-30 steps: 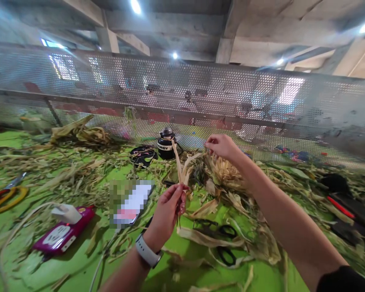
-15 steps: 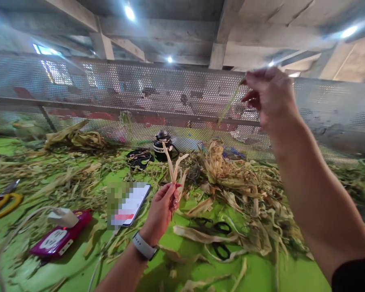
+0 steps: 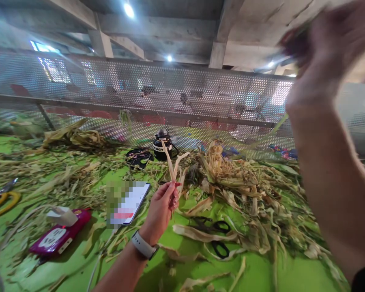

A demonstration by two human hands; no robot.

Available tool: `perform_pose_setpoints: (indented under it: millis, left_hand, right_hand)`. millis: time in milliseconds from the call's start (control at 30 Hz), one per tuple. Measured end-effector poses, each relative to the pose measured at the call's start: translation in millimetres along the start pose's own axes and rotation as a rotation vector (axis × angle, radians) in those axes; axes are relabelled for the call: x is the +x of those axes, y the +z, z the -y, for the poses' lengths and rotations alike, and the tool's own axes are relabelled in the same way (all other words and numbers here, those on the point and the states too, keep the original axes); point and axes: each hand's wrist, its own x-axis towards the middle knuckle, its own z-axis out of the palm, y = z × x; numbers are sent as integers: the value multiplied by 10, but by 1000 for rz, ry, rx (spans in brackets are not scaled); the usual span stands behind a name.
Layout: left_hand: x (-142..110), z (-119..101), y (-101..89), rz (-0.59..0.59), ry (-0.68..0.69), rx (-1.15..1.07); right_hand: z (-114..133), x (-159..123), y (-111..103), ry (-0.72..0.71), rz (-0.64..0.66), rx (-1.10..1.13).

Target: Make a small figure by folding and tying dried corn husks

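My left hand (image 3: 163, 202), a watch on its wrist, is closed with thumb and fingers pinching dried corn husk strips (image 3: 172, 168) that fork upward. A bit of red shows at its fingertips. High at the right, my right hand (image 3: 328, 52) is raised and smeared by motion. A thin green husk strip (image 3: 273, 127) trails in the air below it, its upper end hidden behind the wrist. Under and right of my left hand, black-handled scissors (image 3: 221, 249) lie partly covered by loose husks (image 3: 197, 234).
A husk heap (image 3: 231, 174) spreads over the green table (image 3: 158, 271). A phone (image 3: 134, 202), a purple power bank (image 3: 61, 233) with a white plug and cables, and yellow-red scissors (image 3: 4, 200) lie left. A black jar (image 3: 162, 148) stands before the perforated metal screen (image 3: 170, 93).
My right hand has swung up and to the right, and the green strip has moved rightward along with it. My left hand and its husk strips have stayed almost still.
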Motion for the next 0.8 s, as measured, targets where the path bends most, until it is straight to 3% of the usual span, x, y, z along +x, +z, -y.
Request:
perform_pose_setpoints:
  millis: [33,67,167,300,367,533,667,800]
  left_hand:
    - [-4,-2,2,0,0,1]
    - [-7,-3,3,-2,0,1]
    - [-7,-2,-2,-6,-8,-4]
    - [7,17,-15,-16,-13,13]
    - [14,28,-24,-19,-14,26]
    - [27,36,-43,-21,-19,38]
    - [33,30,-41,-30,-23,27]
    - [39,32,-33,-32,-12,31]
  right_hand:
    - [-87,-123,75,-49,-92,-5]
    - [-185,-246,145,42,8,-85]
    - [-482,-556,280,222,147,-227]
    - [-775,-803,351,429,407,-352]
    - [-867,-902,396,457,511,-417]
    - [-988,-1203,569,386,917,-826]
    - [-1042,-1448,748,355,915,-1038]
    - [-1141,-1606,990,323,923,-1106]
